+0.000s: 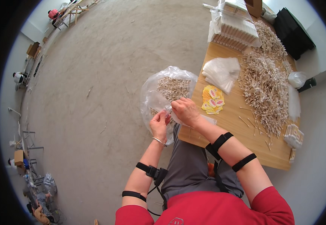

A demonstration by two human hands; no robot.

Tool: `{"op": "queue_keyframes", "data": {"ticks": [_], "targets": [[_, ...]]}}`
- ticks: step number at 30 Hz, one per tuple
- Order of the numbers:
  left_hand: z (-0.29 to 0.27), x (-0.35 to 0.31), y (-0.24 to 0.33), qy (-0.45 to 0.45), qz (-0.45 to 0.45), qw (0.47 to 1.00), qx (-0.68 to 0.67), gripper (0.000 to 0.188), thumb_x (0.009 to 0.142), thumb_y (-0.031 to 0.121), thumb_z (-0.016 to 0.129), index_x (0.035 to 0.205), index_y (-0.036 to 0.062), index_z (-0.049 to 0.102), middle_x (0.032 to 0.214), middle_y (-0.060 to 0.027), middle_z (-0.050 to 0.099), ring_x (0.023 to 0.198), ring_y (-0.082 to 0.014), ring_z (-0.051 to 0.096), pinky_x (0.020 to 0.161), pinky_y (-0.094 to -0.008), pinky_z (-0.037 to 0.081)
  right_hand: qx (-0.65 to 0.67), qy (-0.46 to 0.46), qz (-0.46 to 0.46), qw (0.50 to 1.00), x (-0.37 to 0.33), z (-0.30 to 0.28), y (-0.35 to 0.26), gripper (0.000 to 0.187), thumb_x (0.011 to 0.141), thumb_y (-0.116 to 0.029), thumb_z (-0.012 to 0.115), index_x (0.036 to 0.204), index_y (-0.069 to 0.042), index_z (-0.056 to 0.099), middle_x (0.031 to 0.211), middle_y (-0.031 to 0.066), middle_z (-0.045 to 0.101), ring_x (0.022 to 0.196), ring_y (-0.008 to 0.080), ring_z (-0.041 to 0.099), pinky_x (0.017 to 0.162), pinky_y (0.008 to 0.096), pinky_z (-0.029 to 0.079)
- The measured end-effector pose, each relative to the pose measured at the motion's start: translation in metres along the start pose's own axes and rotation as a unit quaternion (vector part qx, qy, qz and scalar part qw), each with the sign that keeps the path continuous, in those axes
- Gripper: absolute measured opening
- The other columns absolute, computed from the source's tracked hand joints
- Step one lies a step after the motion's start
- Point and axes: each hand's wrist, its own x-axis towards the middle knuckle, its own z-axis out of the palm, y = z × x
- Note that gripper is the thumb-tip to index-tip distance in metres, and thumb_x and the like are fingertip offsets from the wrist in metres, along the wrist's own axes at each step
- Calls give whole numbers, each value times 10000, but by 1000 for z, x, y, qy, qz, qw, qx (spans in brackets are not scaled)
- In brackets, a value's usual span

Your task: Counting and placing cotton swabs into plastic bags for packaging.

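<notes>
My left hand (160, 124) has its fingertips pinched on the edge of a small clear plastic bag (160, 98). My right hand (186, 111) is closed close beside it, with bent fingers at the same bag's edge. Both hands are above a large clear plastic sack (149, 87) full of loose cotton swabs (173, 88), left of the table's corner. Whether anything lies inside the small bag is hard to make out. A heap of yellow cards (212, 99) lies on the table just right of my right hand.
The wooden table (223, 129) carries a big pile of cotton swabs (264, 84), flat clear bags (223, 72) and stacked filled packs (233, 32). More packs (293, 136) stand at its right edge. A black bin-like object (294, 32) is behind. Other people work far left.
</notes>
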Motion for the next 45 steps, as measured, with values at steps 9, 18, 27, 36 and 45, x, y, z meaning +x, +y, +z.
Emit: {"op": "queue_keyframes", "data": {"ticks": [9,18,27,36,45], "targets": [[11,-28,-24,-14,-59,998,-19,254,925,258,623,1032,30,648,877,-16,661,721,-89,590,674,-240,491,135,-91,29,986,-12,-27,27,86,766,-144,612,805,-71,591,816,72,649,887,270,590,813,384,469],[27,-40,-15,-21,-51,998,7,214,910,258,650,921,45,656,806,12,627,673,-61,514,634,-223,428,159,-2,118,980,-18,-3,23,101,773,-116,585,778,-25,627,995,127,623,1086,309,513,927,420,420],[33,-52,-29,-10,-28,998,58,216,921,218,637,875,7,646,793,17,607,719,-52,483,643,-222,398,185,34,99,977,-28,11,32,93,700,-60,564,723,17,611,1058,150,605,1184,332,472,1025,412,383],[24,-40,-33,-27,1,987,161,211,885,211,675,892,18,590,785,6,571,704,-79,491,646,-228,416,94,81,91,988,-47,-13,28,173,706,-41,609,878,-31,625,1219,169,534,1268,360,400,1053,442,353],[44,-60,-16,36,373,809,454,732,757,93,690,1359,-24,291,1330,-223,389,1263,-382,338,1078,-461,256,-212,296,532,765,-197,-128,74,582,749,-251,666,1274,-103,463,1435,168,276,1351,360,225,1061,590,188]]}}
